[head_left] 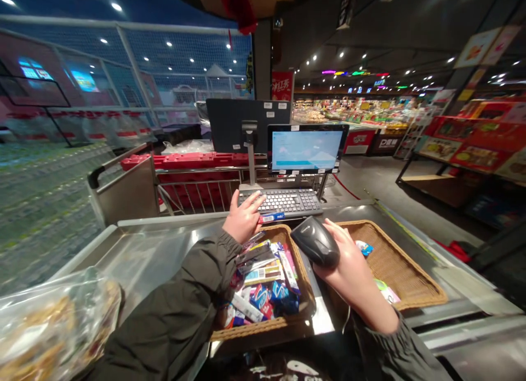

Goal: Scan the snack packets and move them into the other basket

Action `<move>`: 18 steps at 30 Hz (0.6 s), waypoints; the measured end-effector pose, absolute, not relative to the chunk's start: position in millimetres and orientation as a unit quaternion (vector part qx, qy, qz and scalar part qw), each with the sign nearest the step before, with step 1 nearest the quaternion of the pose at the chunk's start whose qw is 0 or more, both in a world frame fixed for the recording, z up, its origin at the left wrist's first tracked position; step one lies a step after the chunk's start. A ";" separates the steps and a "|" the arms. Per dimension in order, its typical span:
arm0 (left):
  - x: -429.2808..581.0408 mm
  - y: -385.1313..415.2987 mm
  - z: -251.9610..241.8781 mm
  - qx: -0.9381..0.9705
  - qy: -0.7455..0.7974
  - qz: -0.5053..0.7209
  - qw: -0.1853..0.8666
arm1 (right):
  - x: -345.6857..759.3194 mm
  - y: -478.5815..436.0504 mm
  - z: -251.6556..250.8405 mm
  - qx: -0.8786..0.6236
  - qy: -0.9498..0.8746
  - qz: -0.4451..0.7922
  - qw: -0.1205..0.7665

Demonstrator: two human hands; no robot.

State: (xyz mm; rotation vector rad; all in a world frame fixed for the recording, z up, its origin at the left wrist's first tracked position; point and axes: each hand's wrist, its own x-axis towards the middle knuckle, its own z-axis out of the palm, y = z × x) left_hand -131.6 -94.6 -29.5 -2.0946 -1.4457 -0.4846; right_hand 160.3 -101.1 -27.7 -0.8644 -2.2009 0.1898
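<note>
My left hand [243, 219] is over the left end of a black keyboard [290, 201]. Its fingers are stretched forward, and a slim red, white and blue stick pack [272, 218] with its barcode up sticks out from the thumb side. My right hand [347, 260] is wrapped round a black handheld barcode scanner [315, 241], whose head points up and left toward the stick pack. Under my left wrist, a wicker basket [311, 304] holds several small wrapped sweets and gum packs [263, 271]. A second wicker basket [419, 277], with a blue packet [364, 247] and a pale green one in it, lies beyond my right hand.
Behind the keyboard stands a lit monitor [308, 149], with a dark screen back [230, 123] beside it. A clear bag of food [45, 326] rests on the steel counter [156, 244] at lower left. Red-boxed goods fill a shelf [472, 134] at right.
</note>
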 end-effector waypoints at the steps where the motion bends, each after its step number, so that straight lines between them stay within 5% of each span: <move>1: -131.4 -95.0 -37.9 -0.784 -0.538 -0.168 0.259 | 162.4 -99.2 -30.9 -0.344 -0.857 0.075 0.377; 11: -123.1 -95.5 -124.4 -0.820 -0.561 -0.042 0.105 | 186.1 -81.3 -56.1 -0.389 -0.838 0.101 0.371; 18: -111.8 -107.9 -125.6 -0.825 -0.564 0.029 0.033 | 254.7 -69.2 -70.6 -0.476 -0.797 0.074 0.365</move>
